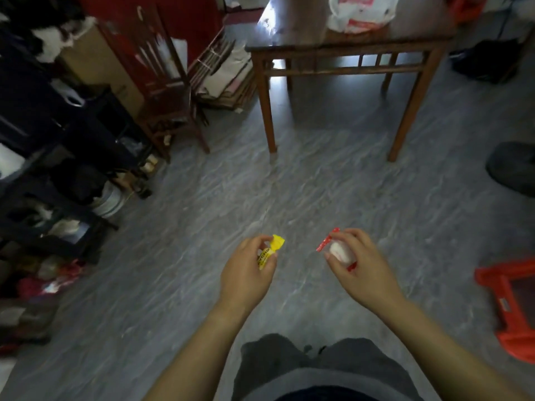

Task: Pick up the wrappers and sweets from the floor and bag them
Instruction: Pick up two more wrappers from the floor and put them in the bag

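My left hand point(246, 273) pinches a yellow wrapped sweet point(270, 251) between thumb and fingers, its twisted end sticking up. My right hand point(362, 267) grips a white sweet with red twisted wrapper ends point(337, 249). Both hands hover above the grey floor point(289, 183), about a hand's width apart. A white and red plastic bag point(360, 13) lies on the wooden table point(347, 47) at the far end of the room.
A wooden chair point(165, 82) and stacked cardboard point(223, 76) stand far left. Dark shelving with clutter point(58, 154) lines the left wall. A red plastic stool point(512, 308) sits at the right edge, and a dark object point(512, 166) lies farther back on the right.
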Action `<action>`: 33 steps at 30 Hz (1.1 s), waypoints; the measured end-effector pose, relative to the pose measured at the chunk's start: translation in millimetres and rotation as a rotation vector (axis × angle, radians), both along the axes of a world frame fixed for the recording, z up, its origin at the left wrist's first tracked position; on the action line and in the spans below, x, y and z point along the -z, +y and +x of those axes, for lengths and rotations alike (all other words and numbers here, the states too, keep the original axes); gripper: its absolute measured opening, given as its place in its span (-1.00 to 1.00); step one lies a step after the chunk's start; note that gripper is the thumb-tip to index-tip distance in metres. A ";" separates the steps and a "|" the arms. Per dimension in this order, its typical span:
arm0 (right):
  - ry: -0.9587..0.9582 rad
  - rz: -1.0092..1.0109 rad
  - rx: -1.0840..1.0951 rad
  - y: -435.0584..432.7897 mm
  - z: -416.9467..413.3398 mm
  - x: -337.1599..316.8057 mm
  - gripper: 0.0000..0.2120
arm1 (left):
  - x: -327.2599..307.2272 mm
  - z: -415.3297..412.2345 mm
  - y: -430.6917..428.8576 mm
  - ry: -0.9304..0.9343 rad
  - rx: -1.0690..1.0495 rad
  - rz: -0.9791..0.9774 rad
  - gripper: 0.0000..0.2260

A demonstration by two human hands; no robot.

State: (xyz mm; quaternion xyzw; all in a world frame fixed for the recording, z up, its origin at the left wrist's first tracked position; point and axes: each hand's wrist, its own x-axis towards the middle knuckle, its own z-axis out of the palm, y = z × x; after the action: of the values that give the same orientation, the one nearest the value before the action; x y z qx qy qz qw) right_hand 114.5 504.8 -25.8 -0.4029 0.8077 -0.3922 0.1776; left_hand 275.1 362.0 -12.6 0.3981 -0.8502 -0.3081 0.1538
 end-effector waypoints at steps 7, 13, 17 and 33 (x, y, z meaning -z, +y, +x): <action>0.004 0.019 -0.037 -116.2 -82.9 18.8 -0.70 | 26.8 -79.9 -101.7 -0.059 0.023 0.041 -0.79; 0.027 0.051 -0.007 -243.7 -183.7 16.4 -0.68 | 31.1 -183.0 -235.8 -0.082 0.086 0.016 -0.81; 0.036 0.019 0.053 -313.6 -260.6 -3.3 -0.69 | 11.2 -262.7 -323.2 -0.082 0.141 -0.034 -0.82; 0.004 0.003 0.295 -438.7 -601.5 8.5 -0.69 | 0.4 -637.3 -491.1 -0.042 0.381 -0.049 -0.83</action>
State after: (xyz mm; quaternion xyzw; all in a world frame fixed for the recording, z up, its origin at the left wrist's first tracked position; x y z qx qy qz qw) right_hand -487.1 66.1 -34.3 -0.2804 0.8589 -0.4123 0.1171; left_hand -362.1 -129.1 -13.0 0.2324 -0.9205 -0.3025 0.0847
